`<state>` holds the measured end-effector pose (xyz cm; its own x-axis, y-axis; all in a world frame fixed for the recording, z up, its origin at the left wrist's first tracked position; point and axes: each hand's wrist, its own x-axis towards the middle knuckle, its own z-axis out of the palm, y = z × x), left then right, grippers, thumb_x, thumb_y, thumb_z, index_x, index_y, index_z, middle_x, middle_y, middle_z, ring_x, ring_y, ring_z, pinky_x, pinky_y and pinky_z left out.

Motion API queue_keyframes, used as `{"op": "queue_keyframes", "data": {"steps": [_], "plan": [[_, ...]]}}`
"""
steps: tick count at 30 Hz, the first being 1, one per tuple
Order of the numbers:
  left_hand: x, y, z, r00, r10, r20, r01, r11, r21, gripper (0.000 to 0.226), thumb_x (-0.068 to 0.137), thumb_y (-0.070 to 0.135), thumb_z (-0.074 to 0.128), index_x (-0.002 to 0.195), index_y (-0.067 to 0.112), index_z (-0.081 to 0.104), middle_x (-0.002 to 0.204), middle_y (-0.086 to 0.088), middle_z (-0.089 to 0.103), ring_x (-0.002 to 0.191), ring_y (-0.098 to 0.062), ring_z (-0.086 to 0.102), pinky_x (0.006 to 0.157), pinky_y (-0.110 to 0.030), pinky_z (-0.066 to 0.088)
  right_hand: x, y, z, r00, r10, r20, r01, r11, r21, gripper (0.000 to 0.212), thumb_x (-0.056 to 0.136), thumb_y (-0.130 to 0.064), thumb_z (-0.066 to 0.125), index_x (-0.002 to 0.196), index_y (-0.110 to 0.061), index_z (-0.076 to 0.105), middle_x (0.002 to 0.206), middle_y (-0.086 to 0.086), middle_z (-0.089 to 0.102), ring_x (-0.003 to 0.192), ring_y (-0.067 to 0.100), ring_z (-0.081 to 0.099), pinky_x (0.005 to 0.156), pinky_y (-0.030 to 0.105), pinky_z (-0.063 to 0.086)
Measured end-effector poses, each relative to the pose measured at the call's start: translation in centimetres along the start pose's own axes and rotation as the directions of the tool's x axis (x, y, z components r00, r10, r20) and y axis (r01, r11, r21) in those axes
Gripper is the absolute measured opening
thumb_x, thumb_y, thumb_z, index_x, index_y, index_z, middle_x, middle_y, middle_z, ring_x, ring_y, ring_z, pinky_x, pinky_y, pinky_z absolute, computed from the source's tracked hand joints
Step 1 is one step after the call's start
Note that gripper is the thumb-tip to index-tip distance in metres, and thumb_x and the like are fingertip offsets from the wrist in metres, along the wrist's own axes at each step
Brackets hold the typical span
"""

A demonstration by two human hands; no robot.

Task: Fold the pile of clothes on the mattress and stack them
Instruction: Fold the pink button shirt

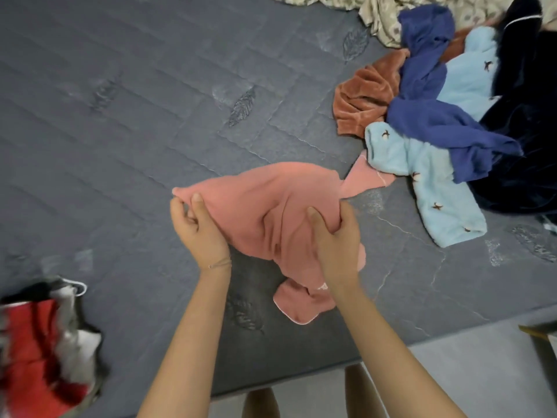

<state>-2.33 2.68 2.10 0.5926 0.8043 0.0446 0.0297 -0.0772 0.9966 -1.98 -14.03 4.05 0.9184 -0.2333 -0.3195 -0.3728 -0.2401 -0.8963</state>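
Pink garment [271, 200] is at the middle of the mattress [120, 116], partly lifted and bunched, not yet spread.

Left hand [196, 227] pinches the garment's corner at its 9 o'clock end, fingers curled in. Right hand [334, 236] has a fistful of cloth at the 3 o'clock side, thumb on top.

The stretch held between the hands runs 9 to 3. One loose end trails toward 2 o'clock and stops just beside the light blue garment [437, 182]. Another end hangs toward 6 o'clock, under the right wrist.

The unfolded pile [422, 86] lies at 2 o'clock from the hands, nearer the right hand.

A red and white heap [39, 342] sits at 8 o'clock, well apart; I cannot tell whether it is folded.

Judgement: the garment needs laying flat along its held axis before any fold, and the 2 o'clock end may snag the pile.
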Motion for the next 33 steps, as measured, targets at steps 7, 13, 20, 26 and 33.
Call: {"op": "queue_keyframes", "data": {"steps": [7, 13, 20, 26, 33], "plan": [[7.7, 2.4, -10.6, 0.995, 0.06, -0.082, -0.057, 0.997, 0.042, 0.03, 0.099, -0.004, 0.04, 0.087, 0.023, 0.044, 0.07, 0.021, 0.054, 0.063, 0.016, 0.046, 0.068, -0.006, 0.037, -6.1, -3.0, 8.4, 0.998, -0.052, 0.042, 0.051, 0.999, 0.007, 0.026, 0.09, -0.02, 0.066, 0.077, -0.009, 0.047, 0.068, -0.006, 0.045, 0.065, 0.011, 0.04, 0.064, 0.026, 0.036], [9.2, -0.5, -16.5, 0.995, 0.005, -0.102, 0.006, 0.994, 0.111, 0.026, 0.098, -0.001, 0.042, 0.087, 0.022, 0.047, 0.08, 0.01, 0.042, 0.065, 0.015, 0.045, 0.07, -0.008, 0.037, -8.1, -2.3, 11.4, 0.996, -0.052, 0.068, 0.054, 0.998, -0.035, 0.023, 0.087, -0.021, 0.069, 0.084, -0.002, 0.056, 0.078, 0.01, 0.059, 0.074, 0.023, 0.052, 0.069, 0.027, 0.043], [7.2, -10.4, -18.5, 0.916, -0.392, 0.088, 0.356, 0.893, 0.277, 0.03, 0.098, 0.009, 0.048, 0.128, 0.004, 0.05, 0.116, -0.024, 0.06, 0.097, -0.03, 0.061, 0.091, -0.048, 0.052, -4.3, 2.9, 14.0, 0.963, 0.083, 0.255, -0.079, 0.997, -0.025, 0.035, 0.09, 0.004, 0.056, 0.124, -0.007, 0.058, 0.119, 0.003, 0.062, 0.099, 0.003, 0.06, 0.094, 0.02, 0.049], [2.2, -13.9, -19.3, 0.923, -0.273, 0.272, 0.133, 0.888, 0.44, 0.067, 0.089, 0.042, 0.059, 0.142, 0.008, 0.037, 0.145, -0.013, 0.042, 0.134, -0.025, 0.041, 0.111, -0.044, 0.036, -2.5, 9.1, 12.1, 0.919, 0.234, 0.319, -0.192, 0.969, -0.158, 0.082, 0.075, -0.03, 0.082, 0.144, -0.02, 0.038, 0.142, -0.005, 0.044, 0.122, 0.007, 0.053, 0.104, 0.027, 0.043], [-4.3, -17.9, -17.4, 0.707, -0.373, 0.601, -0.268, 0.645, 0.716, 0.084, 0.081, 0.063, 0.044, 0.15, 0.018, 0.028, 0.157, -0.014, 0.024, 0.146, -0.029, 0.018, 0.115, -0.053, 0.023, -3.1, 14.9, 10.3, 0.656, 0.289, 0.697, 0.433, 0.613, -0.661, 0.127, 0.042, -0.08, 0.055, 0.152, -0.037, 0.01, 0.158, -0.017, 0.003, 0.148, 0.013, -0.011, 0.12, 0.046, -0.004]]}}
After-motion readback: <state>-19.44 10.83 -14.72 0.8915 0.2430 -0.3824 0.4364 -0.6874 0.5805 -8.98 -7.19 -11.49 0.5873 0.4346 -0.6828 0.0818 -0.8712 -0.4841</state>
